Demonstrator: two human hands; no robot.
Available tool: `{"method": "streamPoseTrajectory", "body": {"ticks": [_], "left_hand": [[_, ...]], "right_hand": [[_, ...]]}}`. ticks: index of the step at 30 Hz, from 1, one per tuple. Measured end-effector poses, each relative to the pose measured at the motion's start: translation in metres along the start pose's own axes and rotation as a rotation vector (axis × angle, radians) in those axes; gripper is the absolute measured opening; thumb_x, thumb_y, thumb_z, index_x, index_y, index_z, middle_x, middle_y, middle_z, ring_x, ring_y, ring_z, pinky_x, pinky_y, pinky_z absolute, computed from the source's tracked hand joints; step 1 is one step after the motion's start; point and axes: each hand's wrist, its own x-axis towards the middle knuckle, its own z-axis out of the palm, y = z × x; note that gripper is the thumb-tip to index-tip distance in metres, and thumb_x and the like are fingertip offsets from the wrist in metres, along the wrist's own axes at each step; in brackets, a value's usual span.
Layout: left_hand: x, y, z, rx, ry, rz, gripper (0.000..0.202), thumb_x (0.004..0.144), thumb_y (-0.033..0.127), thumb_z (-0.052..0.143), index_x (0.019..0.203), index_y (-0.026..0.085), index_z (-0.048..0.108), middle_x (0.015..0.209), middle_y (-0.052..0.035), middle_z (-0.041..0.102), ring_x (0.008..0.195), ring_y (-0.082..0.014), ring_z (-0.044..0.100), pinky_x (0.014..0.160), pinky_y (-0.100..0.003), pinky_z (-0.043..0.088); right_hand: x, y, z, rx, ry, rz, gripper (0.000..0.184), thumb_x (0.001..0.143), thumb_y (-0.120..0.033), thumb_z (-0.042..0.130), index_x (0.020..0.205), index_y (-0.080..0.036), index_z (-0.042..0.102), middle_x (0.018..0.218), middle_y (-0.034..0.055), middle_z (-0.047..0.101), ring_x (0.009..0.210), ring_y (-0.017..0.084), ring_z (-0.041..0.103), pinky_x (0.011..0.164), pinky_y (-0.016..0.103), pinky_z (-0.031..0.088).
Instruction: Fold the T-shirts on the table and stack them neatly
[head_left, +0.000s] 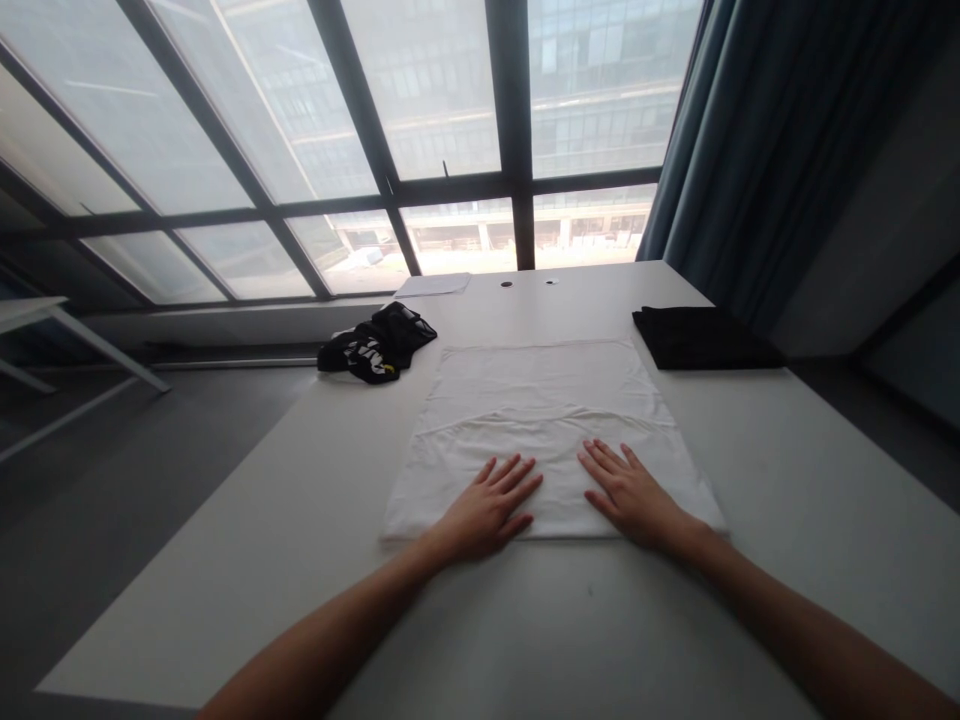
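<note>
Fingers [525,491] of both hands are extended, slightly apart and clamped on nothing; the left hand [487,510] and the right hand [628,495] lie palm down, a gap between them, on the near part of a white, thin-looking fabric piece folded into a rough rectangle [540,370]. This fabric is spread before the person, midway across a broad, smooth white tabletop [300,520]. A rumpled, slightly curved edge of its upper layer crosses it beyond the fingertips, with shallow creases below. The step in hand appears to be pressing and smoothing the near layer. By this reading, the next move calls for light, even pressure outward to the sides, without dragging the upper layer or bunching its curved edge. Farther off, a crumpled black cloth bundle with white and yellow markings [375,350] lies at left, and a flat, folded black cloth [705,338] at right, near the fabric's far corner. Beyond stand large dark-framed windows [512,120] and a long blue curtain [705,150].
</note>
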Motion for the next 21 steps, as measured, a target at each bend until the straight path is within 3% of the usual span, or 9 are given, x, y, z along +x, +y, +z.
{"method": "streamPoseTrajectory", "body": {"ticks": [7,13,21], "left_hand": [[-0.0002,-0.0003,-0.0001,-0.018,0.024,-0.001,0.063,0.102,0.05,0.043,0.16,0.032,0.023,0.166,-0.0046,0.021,0.154,-0.0276,0.015,0.124,-0.052,0.014],[-0.0001,-0.0007,0.0,-0.014,0.006,0.001,0.064,0.102,0.051,0.043,0.16,0.033,0.022,0.166,-0.0042,0.02,0.154,-0.028,0.015,0.124,-0.052,0.013],[-0.0013,-0.0013,-0.0005,-0.016,0.012,0.0,0.064,0.102,0.05,0.045,0.16,0.034,0.022,0.166,-0.0035,0.02,0.154,-0.0275,0.015,0.124,-0.051,0.013]], "right_hand": [[0.0008,-0.0026,-0.0008,0.02,0.021,-0.017,0.059,0.103,-0.04,0.036,0.158,-0.019,0.03,0.166,0.0119,0.022,0.154,0.025,0.016,0.123,0.055,0.016],[0.0021,-0.0007,0.0053,0.047,-0.065,-0.042,0.061,0.101,-0.045,0.039,0.157,-0.022,0.033,0.164,0.0113,0.025,0.153,0.027,0.02,0.123,0.056,0.015],[0.0016,-0.0021,0.0027,0.046,-0.071,-0.028,0.061,0.101,-0.046,0.039,0.157,-0.021,0.033,0.165,0.0103,0.024,0.153,0.027,0.019,0.123,0.054,0.015]]}}
